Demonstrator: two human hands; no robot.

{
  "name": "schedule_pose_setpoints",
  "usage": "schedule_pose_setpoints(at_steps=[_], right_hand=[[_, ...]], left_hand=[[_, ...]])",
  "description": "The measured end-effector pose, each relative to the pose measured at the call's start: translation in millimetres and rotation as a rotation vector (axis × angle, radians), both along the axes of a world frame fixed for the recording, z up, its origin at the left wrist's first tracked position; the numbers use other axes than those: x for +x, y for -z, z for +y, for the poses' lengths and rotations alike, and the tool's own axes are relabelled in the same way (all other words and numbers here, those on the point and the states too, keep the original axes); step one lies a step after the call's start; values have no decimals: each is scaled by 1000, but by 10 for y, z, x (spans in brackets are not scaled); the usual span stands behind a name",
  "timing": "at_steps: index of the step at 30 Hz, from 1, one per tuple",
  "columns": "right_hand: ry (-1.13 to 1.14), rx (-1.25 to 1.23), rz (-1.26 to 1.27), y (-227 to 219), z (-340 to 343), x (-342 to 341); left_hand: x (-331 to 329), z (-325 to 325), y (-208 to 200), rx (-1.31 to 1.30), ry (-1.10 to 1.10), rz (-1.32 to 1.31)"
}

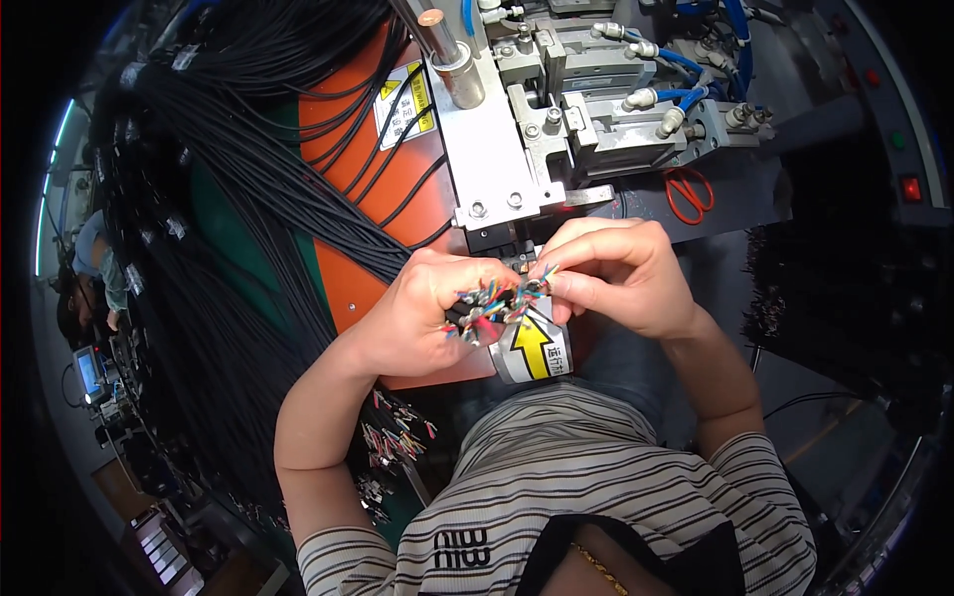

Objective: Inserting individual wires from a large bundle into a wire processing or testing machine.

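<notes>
Two bare hands work close together. The left hand (pixel 417 308) is curled firmly around one bunch of black cables (pixel 459 320), whose coloured wire ends (pixel 492 301) poke out toward the right hand (pixel 621 278). That hand is nearly closed, its thumb and forefinger pinching a few of these ends. One yellow arrow (pixel 535 350) shows just below the gap between the hands. Beyond the right hand lies one pair of red handle loops (pixel 688 195); beyond the left hand stands one metal post (pixel 460 81). One other person (pixel 94 253) is far out to the left.

The wire ends overlap too much to count, and the fingertips hide how many are pinched. The left fist covers much of its bunch. The long black cables (pixel 258 169) past it are uncountable, and the picture's dark rim cuts some off.
</notes>
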State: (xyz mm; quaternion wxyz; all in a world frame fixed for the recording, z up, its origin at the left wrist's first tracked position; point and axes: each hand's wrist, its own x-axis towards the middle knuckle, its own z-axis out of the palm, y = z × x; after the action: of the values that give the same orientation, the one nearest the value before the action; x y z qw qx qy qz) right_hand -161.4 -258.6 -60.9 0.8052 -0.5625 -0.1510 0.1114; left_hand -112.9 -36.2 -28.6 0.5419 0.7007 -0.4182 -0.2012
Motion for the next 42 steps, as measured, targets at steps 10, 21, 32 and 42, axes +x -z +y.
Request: schedule_pose_setpoints(at_steps=[10,21,32,42], right_hand=[[385,-1089,-609,-42,54,-38],[345,-1013,-566,85,44,-49],[379,-1123,-593,39,97,-98],[373,-1039,-631,140,48,3]], left_hand=[[-276,-165,3,396,-249,-617],[-283,-126,34,439,-181,-691],[-350,-221,-71,615,-108,-785],[-306,-282,-53,602,-133,-901]])
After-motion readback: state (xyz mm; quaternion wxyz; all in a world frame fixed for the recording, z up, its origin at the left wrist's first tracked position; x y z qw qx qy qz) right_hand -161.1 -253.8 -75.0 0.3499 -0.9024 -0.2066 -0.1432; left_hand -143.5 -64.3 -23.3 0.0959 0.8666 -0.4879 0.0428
